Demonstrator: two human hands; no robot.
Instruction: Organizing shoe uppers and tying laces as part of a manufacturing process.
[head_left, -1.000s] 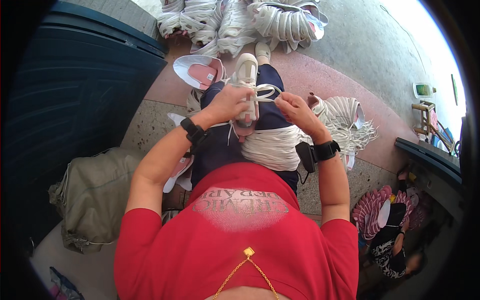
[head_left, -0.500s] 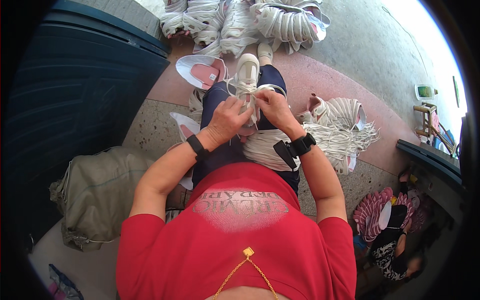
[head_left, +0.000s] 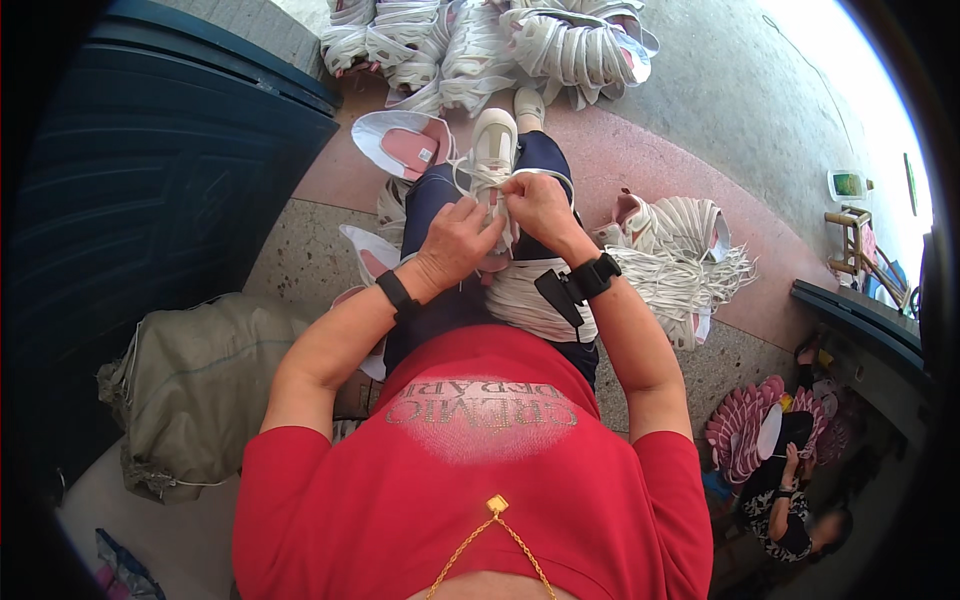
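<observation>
A beige-and-white shoe upper (head_left: 494,146) with a pink lining lies along my lap, toe pointing away from me. White laces (head_left: 484,180) cross its front, and one loop stands off to the left. My left hand (head_left: 453,243) is closed against the upper's near left side; its fingertips are partly hidden. On the other side my right hand (head_left: 540,208) pinches a white lace close to the eyelets. Below the right wrist, a thick bundle of white laces (head_left: 535,302) rests across my thigh.
Stacked shoe uppers (head_left: 672,228) with trailing laces lie to my right, and more piles (head_left: 470,60) stand ahead. Loose white-and-pink uppers (head_left: 392,145) are at left. A grey-green sack (head_left: 215,380) sits by the dark door (head_left: 170,170). Another person (head_left: 785,505) sits at lower right near pink pieces (head_left: 742,430).
My right hand has shifted slightly left, closer to the upper, and its wrist has turned a little. My left hand stays nearly in place. The other person's hands have risen.
</observation>
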